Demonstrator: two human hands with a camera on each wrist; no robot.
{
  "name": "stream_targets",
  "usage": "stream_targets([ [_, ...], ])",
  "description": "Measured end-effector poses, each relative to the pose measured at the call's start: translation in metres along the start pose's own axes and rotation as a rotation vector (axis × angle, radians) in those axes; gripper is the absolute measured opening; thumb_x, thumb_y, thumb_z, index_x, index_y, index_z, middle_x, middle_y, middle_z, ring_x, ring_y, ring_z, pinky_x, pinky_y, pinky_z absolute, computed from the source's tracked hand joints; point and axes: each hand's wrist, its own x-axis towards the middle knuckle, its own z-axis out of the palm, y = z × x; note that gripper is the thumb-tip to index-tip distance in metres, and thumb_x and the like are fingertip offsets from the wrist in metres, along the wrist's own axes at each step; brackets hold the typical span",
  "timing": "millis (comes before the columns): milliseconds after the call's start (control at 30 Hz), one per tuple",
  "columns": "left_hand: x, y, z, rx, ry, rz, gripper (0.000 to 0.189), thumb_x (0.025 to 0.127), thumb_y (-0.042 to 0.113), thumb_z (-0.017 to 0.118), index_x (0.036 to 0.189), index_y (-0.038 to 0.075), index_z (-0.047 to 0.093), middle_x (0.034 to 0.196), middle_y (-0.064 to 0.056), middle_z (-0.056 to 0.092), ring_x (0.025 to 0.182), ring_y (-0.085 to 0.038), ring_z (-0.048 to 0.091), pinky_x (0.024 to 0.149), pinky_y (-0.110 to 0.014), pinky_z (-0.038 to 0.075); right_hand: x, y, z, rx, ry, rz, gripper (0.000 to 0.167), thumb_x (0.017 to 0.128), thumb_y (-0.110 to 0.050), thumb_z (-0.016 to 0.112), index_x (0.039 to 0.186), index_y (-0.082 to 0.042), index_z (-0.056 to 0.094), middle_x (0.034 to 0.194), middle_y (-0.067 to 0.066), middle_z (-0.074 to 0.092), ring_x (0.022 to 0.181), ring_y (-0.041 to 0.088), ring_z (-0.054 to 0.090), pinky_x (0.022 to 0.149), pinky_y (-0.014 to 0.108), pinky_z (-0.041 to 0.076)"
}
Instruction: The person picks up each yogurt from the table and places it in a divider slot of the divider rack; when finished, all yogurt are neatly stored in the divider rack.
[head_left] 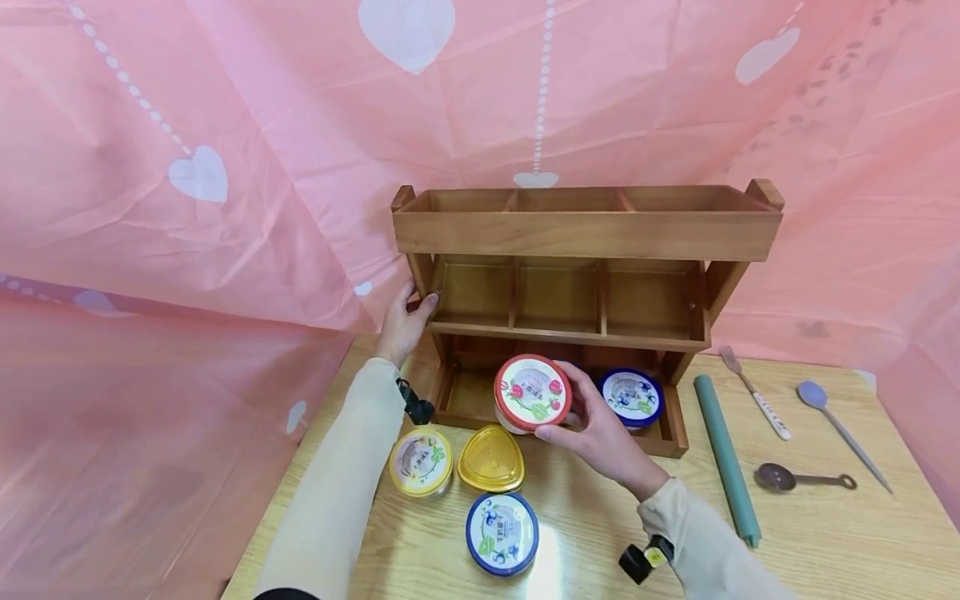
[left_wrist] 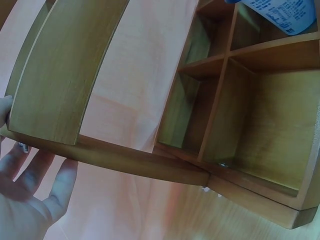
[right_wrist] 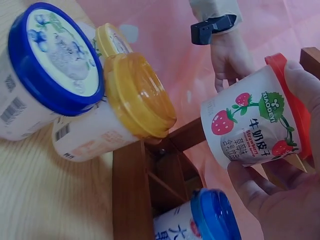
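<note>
My right hand [head_left: 602,431] grips a strawberry yogurt cup [head_left: 533,392] with a red lid, in front of the lowest tier of a wooden three-tier rack [head_left: 585,235]. In the right wrist view the thumb lies on the red lid and the fingers pass under the strawberry-printed side. My left hand [head_left: 402,327] holds the rack's left side upright, thumb in front; in the left wrist view its fingers [left_wrist: 62,187] curl against the wooden side piece. A blue-lidded cup [head_left: 631,397] stands in the lowest tier's right section. Another blue lid shows partly behind the strawberry cup.
In front of the rack stand a yellow-lidded cup [head_left: 422,462], a cup with a rounded-triangular golden lid [head_left: 491,459] and a blue-lidded cup [head_left: 502,534]. To the right lie a green rod [head_left: 726,460], a fork [head_left: 756,393], a measuring spoon [head_left: 804,478] and a purple-headed spoon [head_left: 843,433].
</note>
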Motion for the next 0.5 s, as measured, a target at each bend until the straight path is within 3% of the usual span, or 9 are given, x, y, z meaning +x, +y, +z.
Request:
stream_targets([
  [300, 0.000, 0.000, -0.001, 0.006, 0.011, 0.012, 0.054, 0.101, 0.039, 0.054, 0.151, 0.029, 0.036, 0.156, -0.004, 0.039, 0.134, -0.029, 0.047, 0.110, -0.048, 0.044, 0.032, -0.001, 0.018, 0.082, -0.089, 0.018, 0.087, 0.083, -0.022, 0.081, 0.151, -0.024, 0.026, 0.143, 0.013, 0.043, 0.125, 0.033, 0.055, 0.093, 0.025, 0.054],
  [500, 0.002, -0.002, 0.000, 0.003, 0.025, 0.037, 0.053, 0.101, 0.035, 0.056, 0.150, 0.028, 0.039, 0.154, -0.006, 0.041, 0.133, -0.030, 0.048, 0.108, -0.048, 0.045, 0.049, 0.002, 0.028, 0.064, -0.118, 0.039, 0.089, 0.083, -0.024, 0.080, 0.152, -0.021, 0.024, 0.145, 0.014, 0.042, 0.126, 0.033, 0.055, 0.095, 0.028, 0.054],
])
